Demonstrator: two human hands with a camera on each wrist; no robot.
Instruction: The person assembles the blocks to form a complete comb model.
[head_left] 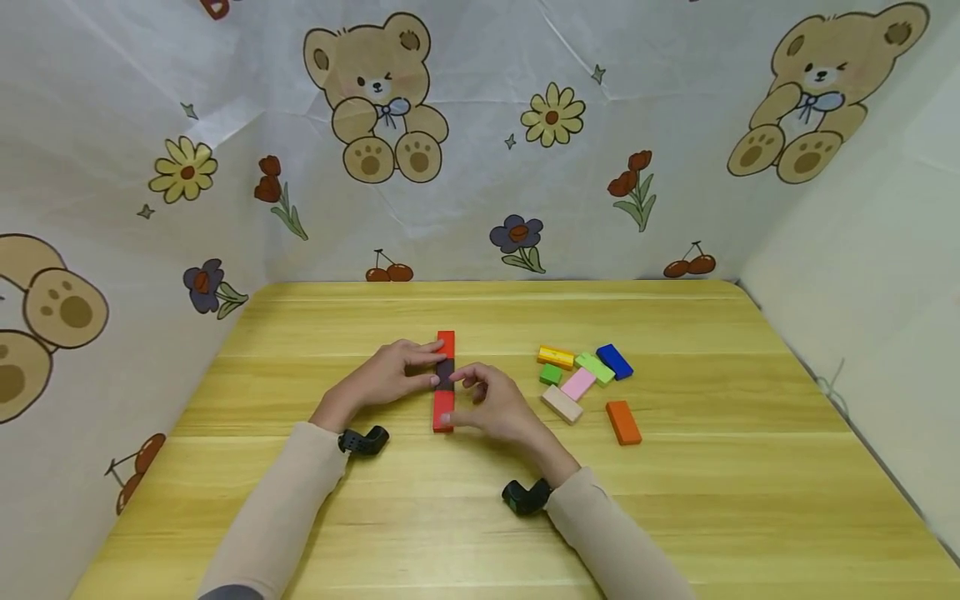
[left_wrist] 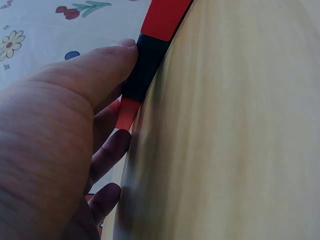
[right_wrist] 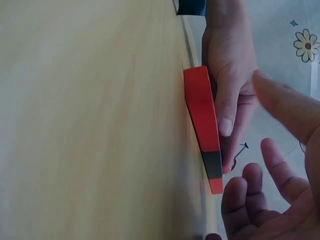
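Three blocks lie end to end in a straight row: a red block (head_left: 442, 402) nearest me, a dark block (head_left: 445, 372) in the middle and another red block (head_left: 447, 340) at the far end. Along the row's left side rests my left hand (head_left: 384, 375), its thumb at the dark block and its fingertips toward the far red one. My right hand (head_left: 497, 407) hovers at the right side, thumb and fingers spread apart, the thumb overlapping the near red block in the head view. In the right wrist view, a gap shows between those fingers and the row.
To the right lies a loose group: a yellow block (head_left: 556, 357), a green block (head_left: 551, 374), a light green block (head_left: 595, 368), a blue block (head_left: 615, 362), a pink block (head_left: 578, 384) and a beige block (head_left: 562, 404). An orange block (head_left: 624, 422) sits apart, nearer me.
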